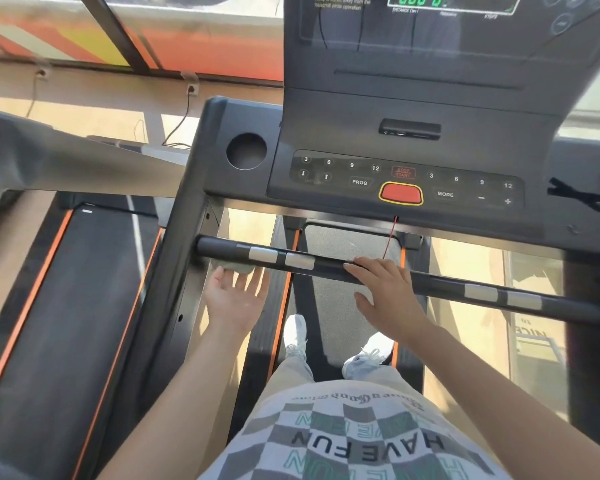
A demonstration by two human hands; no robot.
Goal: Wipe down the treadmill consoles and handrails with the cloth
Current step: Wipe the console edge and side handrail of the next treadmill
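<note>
A black crossbar handrail (329, 266) with silver sensor plates runs under the treadmill console (395, 181). My left hand (234, 299) is palm-up just below the bar's left end, fingers spread. It presses a small grey-green cloth (236, 268) up against the underside of the bar. My right hand (385, 296) lies palm-down near the bar's middle, with straight fingers resting on top of it. The console has a dark button panel with a red stop key (400, 194) and a round cup hole (246, 151).
The display (454, 1) at the top shows green digits. A red safety cord (392, 237) hangs from the console. I stand on the belt (347, 244) in white shoes. A second treadmill (66, 289) is on the left, and black tape (575, 199) crosses the console's right side.
</note>
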